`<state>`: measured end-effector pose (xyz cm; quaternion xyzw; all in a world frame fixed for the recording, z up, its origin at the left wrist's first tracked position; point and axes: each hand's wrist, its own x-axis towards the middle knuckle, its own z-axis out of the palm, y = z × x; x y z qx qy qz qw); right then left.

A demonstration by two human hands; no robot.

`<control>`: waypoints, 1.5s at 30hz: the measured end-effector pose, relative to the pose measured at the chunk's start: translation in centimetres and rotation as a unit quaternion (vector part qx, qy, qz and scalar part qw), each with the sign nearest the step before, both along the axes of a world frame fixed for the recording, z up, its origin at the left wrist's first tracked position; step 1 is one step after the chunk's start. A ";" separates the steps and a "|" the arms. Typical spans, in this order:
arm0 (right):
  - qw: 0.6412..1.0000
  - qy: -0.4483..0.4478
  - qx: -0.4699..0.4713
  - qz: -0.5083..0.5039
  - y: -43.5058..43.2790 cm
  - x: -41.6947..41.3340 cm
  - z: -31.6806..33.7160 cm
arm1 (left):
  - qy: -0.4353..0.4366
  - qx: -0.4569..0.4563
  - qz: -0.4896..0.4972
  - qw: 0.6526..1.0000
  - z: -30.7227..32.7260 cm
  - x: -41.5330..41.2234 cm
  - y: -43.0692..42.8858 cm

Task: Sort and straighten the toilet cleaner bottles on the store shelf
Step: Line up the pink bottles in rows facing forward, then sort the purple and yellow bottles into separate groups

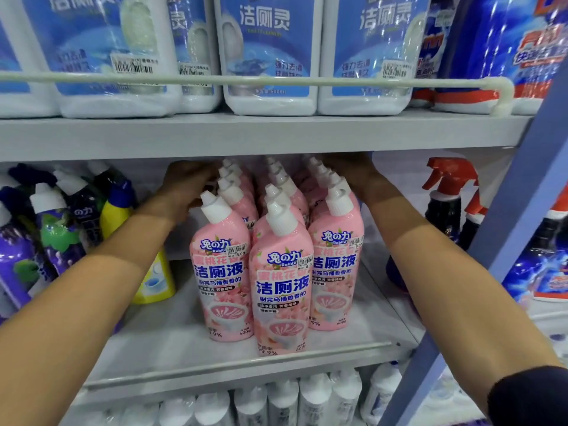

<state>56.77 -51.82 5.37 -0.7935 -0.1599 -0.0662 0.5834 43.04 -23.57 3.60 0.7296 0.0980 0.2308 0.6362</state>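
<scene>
Grey metal store shelf [172, 339], middle tier, smooth deck with a raised front lip. Pink toilet cleaner bottles [281, 290] stand on it in three files running front to back, labels facing out, white angled nozzle caps all leaning the same way. Glossy plastic, tapered shoulders, price stickers near the neck.

Progress, judged: front rows look mostly squared. The middle front bottle sits ahead of its two neighbours, so the face isn't flush yet. Rear rows are hidden by caps and shadow, so alignment back there can't be confirmed.

Left hand [187, 187] reaches deep along the left file, fingers curled near the rear caps; right hand [353, 173] does the same on the right file. Whether either actually grips a bottle or just presses on it can't be told.

Left of the pink block: dark purple bottles [52, 229] and a yellow bottle [123, 216], jumbled and tilted, likely still to sort. Red-trigger spray bottles [445, 204] stand upright at right.
</scene>
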 end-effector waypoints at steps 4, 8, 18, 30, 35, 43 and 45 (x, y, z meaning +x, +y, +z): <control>0.997 0.051 0.057 0.009 -0.7 -2.7 0.1 | 0.028 0.001 -0.004 1.000 0.2 -1.4 0.8; 0.996 0.078 0.031 -0.029 -1.3 -7.1 0.6 | 0.069 -0.002 -0.002 0.998 0.8 -4.4 0.9; 0.986 0.055 0.111 -0.109 -5.1 -21.4 -2.5 | -0.001 -0.100 -0.019 0.995 -1.4 -14.7 -2.2; 0.993 0.040 0.076 -0.078 -8.0 -29.3 -11.0 | -0.008 -0.053 0.073 0.996 -6.2 -25.0 -6.1; 0.991 0.039 0.124 -0.013 -6.7 -33.3 -12.1 | 0.006 -0.070 0.116 0.991 -7.6 -29.5 -5.1; 0.992 0.019 0.105 0.066 3.2 -35.3 -9.7 | -0.003 -0.068 0.191 0.979 -6.2 -33.8 1.3; 0.990 0.015 0.108 0.085 6.5 -35.0 -8.8 | -0.017 -0.063 0.206 0.976 -6.0 -34.6 3.9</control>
